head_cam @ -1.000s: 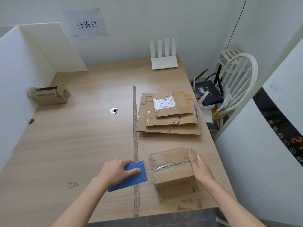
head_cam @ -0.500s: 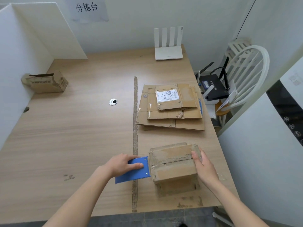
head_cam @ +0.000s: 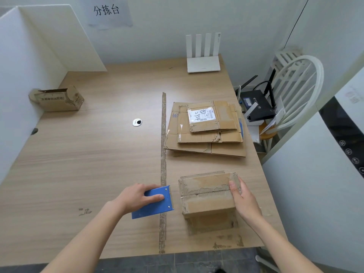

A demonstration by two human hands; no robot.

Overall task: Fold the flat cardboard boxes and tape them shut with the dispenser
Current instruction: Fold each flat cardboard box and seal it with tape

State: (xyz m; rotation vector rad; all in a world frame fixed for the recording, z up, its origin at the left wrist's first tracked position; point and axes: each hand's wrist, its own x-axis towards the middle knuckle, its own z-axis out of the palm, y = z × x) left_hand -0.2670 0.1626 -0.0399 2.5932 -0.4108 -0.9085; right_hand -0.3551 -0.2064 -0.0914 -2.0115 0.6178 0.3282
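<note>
Sorting corner: furniture and electronics around the wooden tabletop (head_cam: 88, 164).

A white four-antenna router (head_cam: 203, 58) stands at the tabletop's far edge, below a paper wall sign (head_cam: 107, 11) with printed characters. White partition boards (head_cam: 39, 46) enclose the far left corner. A metal-ringed cable hole (head_cam: 137, 122) sits mid-tabletop beside a worn strip (head_cam: 163, 164) running front to back. To the right, a black router (head_cam: 256, 105) rests on a white chair (head_cam: 295, 91).
</note>
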